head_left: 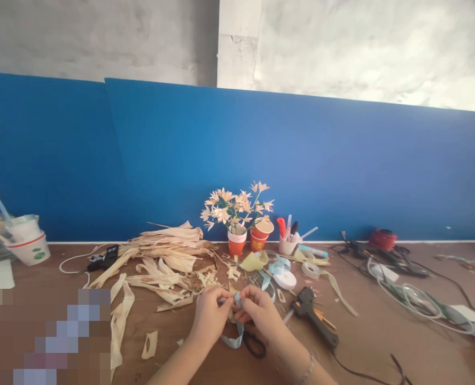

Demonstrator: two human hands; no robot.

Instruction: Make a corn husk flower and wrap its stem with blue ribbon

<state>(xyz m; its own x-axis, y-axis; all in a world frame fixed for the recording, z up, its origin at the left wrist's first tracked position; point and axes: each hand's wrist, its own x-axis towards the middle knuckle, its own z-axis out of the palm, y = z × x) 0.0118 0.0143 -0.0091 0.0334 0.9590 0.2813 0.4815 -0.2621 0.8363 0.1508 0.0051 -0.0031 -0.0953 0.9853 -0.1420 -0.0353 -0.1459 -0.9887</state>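
While both hands meet low at the middle of the view, the left hand point(217, 309) and the right hand point(257, 311) pinch a small bunched piece of blue ribbon point(238, 299) between thumbs and fingers, and a loop of it hangs below them, above the brown table point(365, 342). A thin bracelet point(308, 369) circles the right wrist. Just beneath the hands, a black scissor handle point(255, 345) shows, its blades hidden. Beside the right hand lies a black glue gun point(314, 316), its cord running toward the near edge. Beyond the fingers are a white roll point(285, 279) with blue ribbon around it, a small roll of tape point(310, 270) and a pale green strip point(341, 294). Dried husks point(173, 251) spread in a heap to the left of the hands, with one small cut piece point(149, 345) lying nearer. Farther back, pale flowers point(225, 206) stand in red paper cups point(236, 244), next to a white cup of pens point(287, 245), all in front of a blue panel point(237, 144). Tangled cables point(413, 302) lie at the far right, and a white tub point(31, 250) stands at the far left
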